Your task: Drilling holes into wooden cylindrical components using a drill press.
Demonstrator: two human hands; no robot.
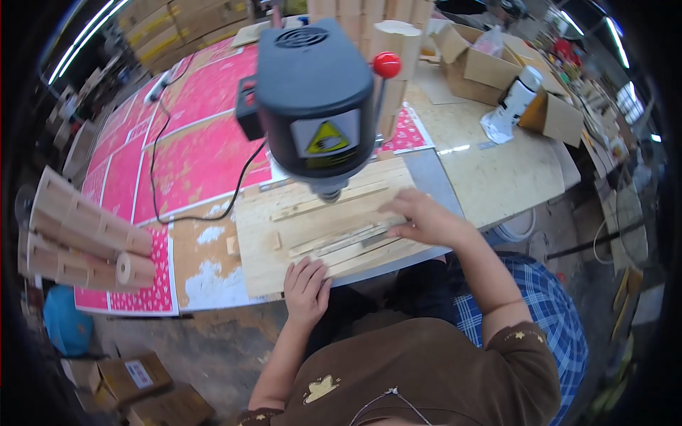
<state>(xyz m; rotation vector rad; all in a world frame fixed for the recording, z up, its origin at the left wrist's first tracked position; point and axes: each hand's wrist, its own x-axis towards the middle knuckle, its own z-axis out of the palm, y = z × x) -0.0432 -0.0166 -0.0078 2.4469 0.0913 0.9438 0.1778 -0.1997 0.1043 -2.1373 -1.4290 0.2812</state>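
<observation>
A flat wooden board (259, 266) lies under a dark drill press head (312, 99) with a red ball knob (387, 65); its chuck (331, 192) points down over the board. My left hand (307, 290) rests on the board's near edge, fingers laid out and holding nothing. Over the board's right end hovers my right hand (420, 216), thumb and fingers apart, close to the end of a thin wooden strip (341, 243). Whether its thumb touches the strip I cannot tell. Another strip (330, 201) sits behind, and a small wooden block (277, 241) at the left.
Stacks of round wooden pieces (89, 220) stand at the left table edge. A black cable (158, 149) curves over the pink-covered table (192, 170). Back right are a white spray can (522, 92) and an open cardboard box (479, 67). Blue checked cloth (529, 298) lies beside me.
</observation>
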